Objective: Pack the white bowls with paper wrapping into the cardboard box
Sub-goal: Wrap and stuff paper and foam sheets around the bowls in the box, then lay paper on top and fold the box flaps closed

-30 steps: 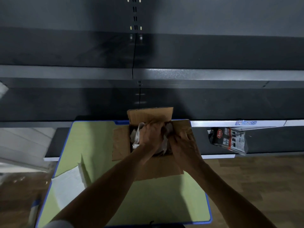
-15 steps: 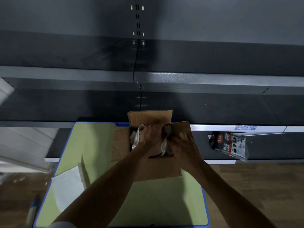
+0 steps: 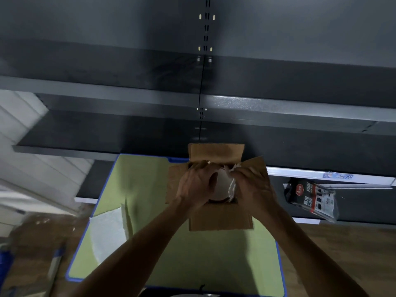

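Here, smooth round bowl [image 3: 222, 184] amid crinkled paper [image 3: 232, 188]

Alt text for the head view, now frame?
Two hands hold a white bowl and its paper wrapping in an open cardboard box on a green table. The left hand grips the bowl; the right hand pinches the paper.

Shop: dark retail shelving [image 3: 278, 116] w/ price-tag rail [image 3: 321, 175], hanging packaged goods [image 3: 310, 199].

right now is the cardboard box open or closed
Open. The flaps of the cardboard box spread outward; the left hand and right hand hold a white bowl and paper wrapping inside.
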### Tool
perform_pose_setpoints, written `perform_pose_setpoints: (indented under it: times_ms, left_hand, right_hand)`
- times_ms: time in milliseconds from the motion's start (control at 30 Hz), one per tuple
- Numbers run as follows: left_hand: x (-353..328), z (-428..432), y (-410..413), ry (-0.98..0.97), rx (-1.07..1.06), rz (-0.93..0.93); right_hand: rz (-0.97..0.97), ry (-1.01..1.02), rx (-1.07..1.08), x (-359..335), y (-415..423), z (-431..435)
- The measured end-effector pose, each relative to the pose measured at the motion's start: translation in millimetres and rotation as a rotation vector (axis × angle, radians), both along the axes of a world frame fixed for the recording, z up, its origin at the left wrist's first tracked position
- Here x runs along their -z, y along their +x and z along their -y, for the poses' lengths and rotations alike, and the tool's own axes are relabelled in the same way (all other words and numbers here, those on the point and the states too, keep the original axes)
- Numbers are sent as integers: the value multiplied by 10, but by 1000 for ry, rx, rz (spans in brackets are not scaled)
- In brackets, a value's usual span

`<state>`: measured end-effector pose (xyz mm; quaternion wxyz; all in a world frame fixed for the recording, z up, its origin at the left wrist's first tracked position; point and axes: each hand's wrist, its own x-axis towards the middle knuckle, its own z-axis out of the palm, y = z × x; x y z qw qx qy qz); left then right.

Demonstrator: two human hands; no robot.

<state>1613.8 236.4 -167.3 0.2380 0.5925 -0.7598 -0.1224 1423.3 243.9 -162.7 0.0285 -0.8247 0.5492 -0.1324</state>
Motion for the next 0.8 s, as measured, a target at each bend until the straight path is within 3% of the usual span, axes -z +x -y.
perform_pose_setpoints:
  times_ms: [167,433,633,800]
  left_hand:
    - [3,-251,488,-121,-79,-52]
    - [199,-729,1541,-83,-346,-45]
    - [588,-1208,2252,145,-591,13]
    - [857,-1542,2412,424,-600,61]
  right_hand:
    - [23,47,-40,-108,398,-98]
    - [61,69,-252,-147,1363,-233]
    - [28,228,-415,80,2150,-401]
    - [-128,444,-446,381,2583,-583]
